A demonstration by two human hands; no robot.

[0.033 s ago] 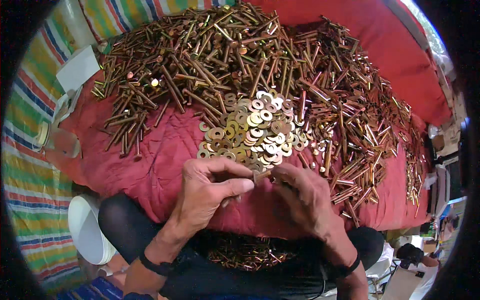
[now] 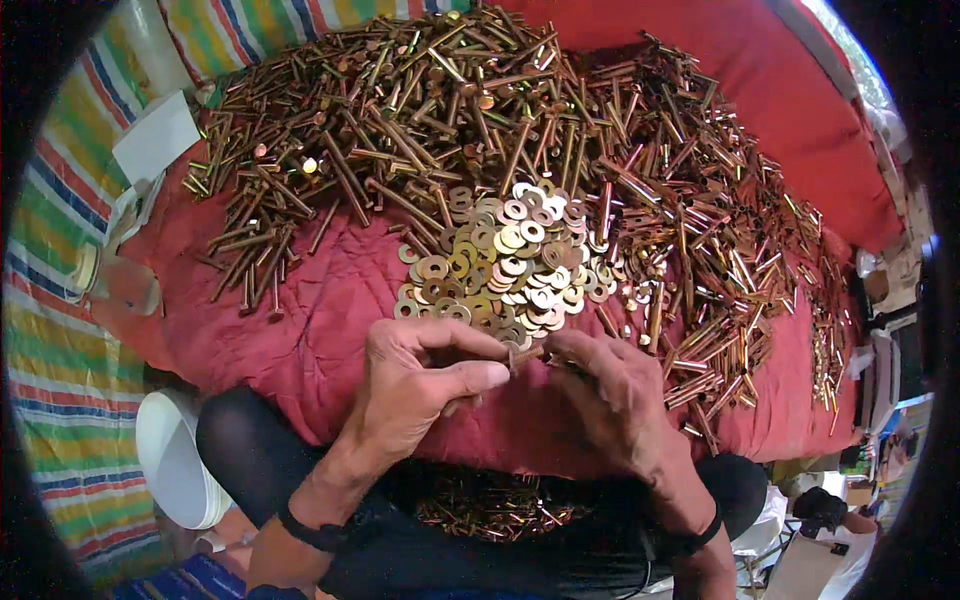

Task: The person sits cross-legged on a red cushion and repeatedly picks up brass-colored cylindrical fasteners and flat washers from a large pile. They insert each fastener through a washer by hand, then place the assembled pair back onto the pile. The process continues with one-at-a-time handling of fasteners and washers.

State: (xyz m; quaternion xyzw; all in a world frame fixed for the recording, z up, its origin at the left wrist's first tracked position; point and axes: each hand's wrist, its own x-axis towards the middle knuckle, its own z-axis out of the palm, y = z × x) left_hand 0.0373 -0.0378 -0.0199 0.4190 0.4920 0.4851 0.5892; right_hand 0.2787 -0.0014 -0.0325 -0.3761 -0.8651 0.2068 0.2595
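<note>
Between my two hands lies a short brass-coloured bolt, roughly level. My left hand pinches its left end between thumb and forefinger; a flat disc shows there, but I cannot tell whether it is the head or a washer. My right hand has its curled fingertips at the bolt's other end, partly hiding it. Just beyond the fingers spreads a heap of flat round washers. Behind it rises a large pile of long bolts, and more bolts and sleeves lie to the right.
Red cloth covers the work surface. A container of bolts sits between my legs. To the left stand a white bucket and a clear jar against a striped sheet. White card lies at the far left.
Almost nothing differs; the bolt and the fingers around it have shifted very slightly.
</note>
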